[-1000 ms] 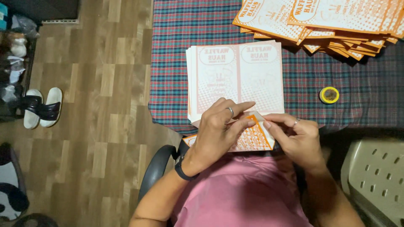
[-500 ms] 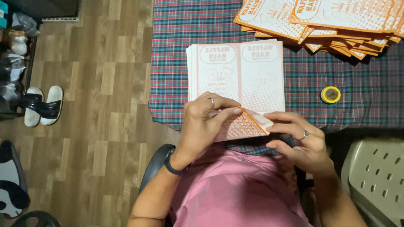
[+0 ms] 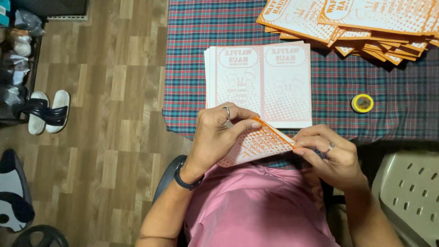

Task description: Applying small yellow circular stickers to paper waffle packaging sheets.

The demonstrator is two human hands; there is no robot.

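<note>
While both hands pinch it at the surface's near edge, the orange-printed paper bag (image 3: 256, 145) sits folded over the lap: left hand (image 3: 217, 135) closed on its left end, right hand (image 3: 330, 155) gripping the right corner. Just beyond lies a pale flat stack (image 3: 260, 82); orange-edged pile (image 3: 361, 23) far right; yellow tape roll (image 3: 362, 103) on the plaid cloth (image 3: 187, 68).

Hidden and cut-off parts

The left hand (image 3: 215, 137) covers the near end of the folded sheet (image 3: 256, 144); the orange pile (image 3: 366, 23) runs off the top and right edges; the plastic chair (image 3: 409, 192) is cut off at the lower right.
</note>
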